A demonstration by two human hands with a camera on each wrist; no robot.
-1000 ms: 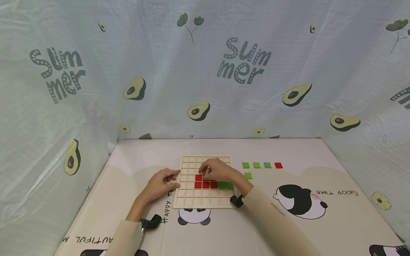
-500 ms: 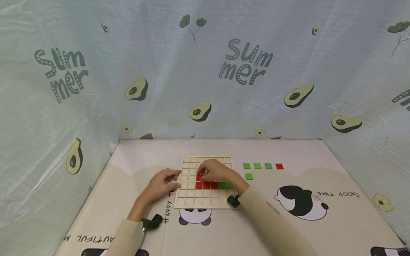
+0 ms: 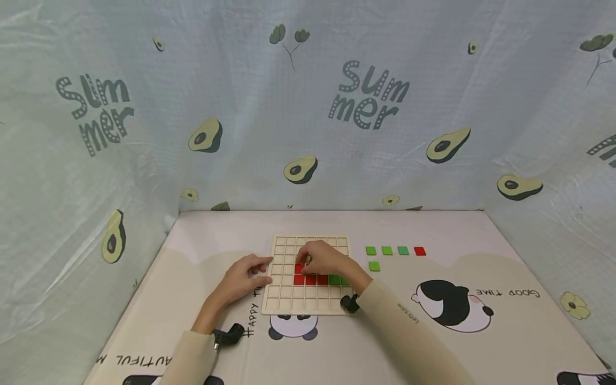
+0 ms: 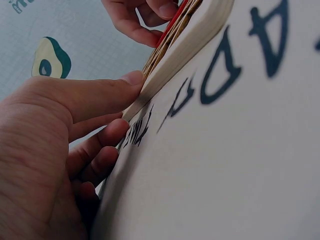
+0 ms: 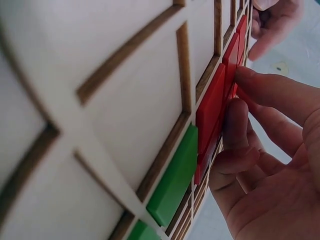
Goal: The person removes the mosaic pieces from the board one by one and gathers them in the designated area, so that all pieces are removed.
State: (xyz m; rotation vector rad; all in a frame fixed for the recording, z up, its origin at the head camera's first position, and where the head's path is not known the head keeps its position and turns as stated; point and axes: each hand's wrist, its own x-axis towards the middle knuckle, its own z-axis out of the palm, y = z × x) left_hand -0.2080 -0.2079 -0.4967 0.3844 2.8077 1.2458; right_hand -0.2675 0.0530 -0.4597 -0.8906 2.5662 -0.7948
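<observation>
A pale wooden grid board (image 3: 285, 306) lies on the table with red tiles (image 3: 316, 280) and green tiles (image 3: 334, 280) set in one row. Over its middle, my right hand (image 3: 329, 259) has thumb and fingertips at a red tile (image 3: 299, 268) in the row behind, pinching it. The right wrist view shows that thumb (image 5: 257, 82) against the red tiles, with fingers curled beneath; the hand hides part of the board. My left hand (image 3: 239, 276) touches the board's left edge with thumb and forefinger spread. In the left wrist view its thumb (image 4: 107, 95) rests at the board's rim.
Right of the board lie several loose green tiles (image 3: 387, 250), one bluish-green tile (image 3: 403, 250) and one red tile (image 3: 420, 251). A printed cloth (image 3: 385, 342) covers the table. Patterned sheeting (image 3: 240, 176) hangs behind and at both sides.
My right hand has shifted slightly left, its thumb coming onto the red tile in the back row. My left hand stays at the board's edge. The head view has tilted slightly.
</observation>
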